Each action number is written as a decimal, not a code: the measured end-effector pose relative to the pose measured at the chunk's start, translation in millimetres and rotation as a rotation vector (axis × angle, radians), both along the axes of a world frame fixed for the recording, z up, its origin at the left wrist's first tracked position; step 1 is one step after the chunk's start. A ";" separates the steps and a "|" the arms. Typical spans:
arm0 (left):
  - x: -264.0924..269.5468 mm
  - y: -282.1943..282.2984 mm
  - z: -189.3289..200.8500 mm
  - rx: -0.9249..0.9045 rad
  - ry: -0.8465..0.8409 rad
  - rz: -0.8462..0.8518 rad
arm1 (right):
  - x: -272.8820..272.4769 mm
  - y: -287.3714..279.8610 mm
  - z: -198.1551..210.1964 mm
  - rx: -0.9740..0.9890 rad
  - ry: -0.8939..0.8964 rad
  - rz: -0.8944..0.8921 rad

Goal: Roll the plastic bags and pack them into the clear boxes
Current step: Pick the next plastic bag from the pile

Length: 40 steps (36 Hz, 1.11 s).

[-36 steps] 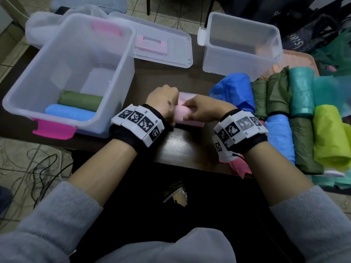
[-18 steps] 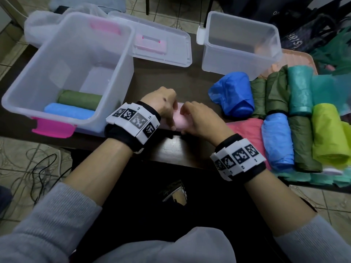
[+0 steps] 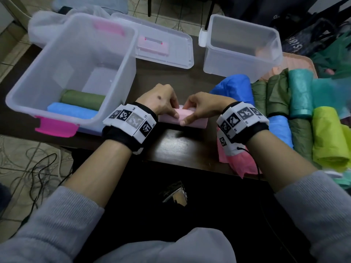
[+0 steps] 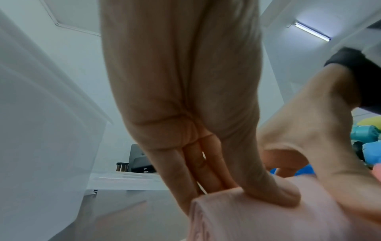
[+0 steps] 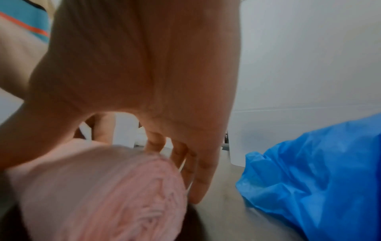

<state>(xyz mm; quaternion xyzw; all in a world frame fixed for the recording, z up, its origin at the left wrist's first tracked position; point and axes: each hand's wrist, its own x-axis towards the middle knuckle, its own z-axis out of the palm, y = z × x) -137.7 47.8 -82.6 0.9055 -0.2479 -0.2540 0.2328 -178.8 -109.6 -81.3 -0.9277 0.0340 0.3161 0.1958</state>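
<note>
Bag: pale pink bag (image 3: 185, 118), tightly rolled, spiral end visible, lying on the table (image 3: 178, 147).
Left hand (image 3: 161, 100): gripping the roll.
Right hand (image 3: 201, 105): gripping the roll.

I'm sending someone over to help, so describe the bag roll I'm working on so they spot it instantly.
Start at the big clear box with bright pink latches. Just right of it, on the dark table, both hands grip one pale pink roll. It is the only pale pink roll.

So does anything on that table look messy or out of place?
Mostly tidy. The blue bag by the small box is crumpled, not rolled like its neighbours, and a pink bag droops over the table edge.
</note>
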 end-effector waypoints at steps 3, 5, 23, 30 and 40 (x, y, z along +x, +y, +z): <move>1.4 -1.6 1.0 0.011 -0.004 -0.002 | 1.6 5.7 -4.4 -0.069 -0.056 0.024; 2.5 -1.2 1.6 0.010 0.000 0.002 | 2.2 10.2 -7.1 -0.040 -0.040 0.013; -8.4 3.0 2.8 -0.046 0.056 -0.072 | -31.8 14.1 -15.7 -0.010 -0.153 0.094; -15.8 7.7 5.1 -0.114 0.031 -0.071 | -44.6 15.6 -17.9 -0.012 -0.251 0.062; -14.2 45.0 81.1 -0.447 -0.452 0.249 | -26.6 30.0 1.7 0.322 -0.435 -0.194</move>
